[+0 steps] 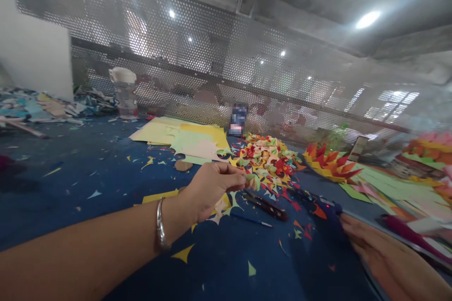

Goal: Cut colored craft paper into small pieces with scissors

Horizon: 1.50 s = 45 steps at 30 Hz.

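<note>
My left hand (215, 188), with a silver bracelet at the wrist, pinches a small pale green paper piece (253, 181) between thumb and fingertips. It hangs just in front of a heap of folded red, yellow, green and peach paper pieces (270, 155). My right hand (367, 240) is at the lower right, its fingers wrapped against a dark blue tool with a small red light (328, 208), which looks like a glue gun. Dark-handled scissors (266, 206) and a thin blue brush or pen (251, 219) lie on the blue table between my hands.
Coloured paper sheets (197, 143) and a round brown disc (183, 165) lie behind my left hand. A lidded cup (124, 93) and blue scraps (38, 106) are at left. Orange-yellow paper flowers (330, 164) and green strips (399, 186) are at right; a perforated screen (197, 66) stands behind.
</note>
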Each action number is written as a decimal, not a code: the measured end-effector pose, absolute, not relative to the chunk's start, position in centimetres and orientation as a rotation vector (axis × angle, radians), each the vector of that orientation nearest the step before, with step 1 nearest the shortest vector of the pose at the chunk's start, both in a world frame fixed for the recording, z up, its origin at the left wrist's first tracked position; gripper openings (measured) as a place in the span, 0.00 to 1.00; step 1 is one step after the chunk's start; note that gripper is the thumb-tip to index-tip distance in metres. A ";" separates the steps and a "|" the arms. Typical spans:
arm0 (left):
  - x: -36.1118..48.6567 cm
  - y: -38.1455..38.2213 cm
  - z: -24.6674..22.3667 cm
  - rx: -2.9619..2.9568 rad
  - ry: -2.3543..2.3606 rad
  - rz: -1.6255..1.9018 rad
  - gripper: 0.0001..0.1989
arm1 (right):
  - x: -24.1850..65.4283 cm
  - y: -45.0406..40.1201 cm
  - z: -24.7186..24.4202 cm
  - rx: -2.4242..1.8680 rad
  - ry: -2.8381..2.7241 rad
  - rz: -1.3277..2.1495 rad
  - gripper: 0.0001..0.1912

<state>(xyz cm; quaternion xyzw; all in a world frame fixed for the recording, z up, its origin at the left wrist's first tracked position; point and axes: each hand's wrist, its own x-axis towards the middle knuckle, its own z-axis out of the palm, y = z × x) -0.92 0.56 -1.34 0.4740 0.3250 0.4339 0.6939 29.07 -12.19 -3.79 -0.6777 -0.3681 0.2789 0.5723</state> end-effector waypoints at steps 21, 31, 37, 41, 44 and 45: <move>-0.6 0.0 -1.6 1.226 0.675 0.891 0.10 | 16.1 -5.4 -0.8 -1.475 -1.725 0.385 0.10; -0.5 1.0 -2.3 1.549 0.752 0.941 0.09 | 16.5 -4.0 -2.2 -1.363 -1.773 0.644 0.13; -0.6 1.1 -2.0 1.738 0.790 0.959 0.06 | 16.7 -4.3 -2.2 -1.345 -1.762 0.695 0.14; -0.6 1.2 -2.1 1.733 0.781 0.985 0.07 | 16.6 -4.5 -2.0 -1.316 -1.714 0.753 0.14; -0.6 1.4 -2.3 1.684 0.792 1.003 0.08 | 16.6 -4.6 -1.7 -1.329 -1.711 0.722 0.14; -0.6 1.4 -2.3 1.667 0.801 1.006 0.08 | 16.6 -4.6 -1.7 -1.334 -1.716 0.703 0.14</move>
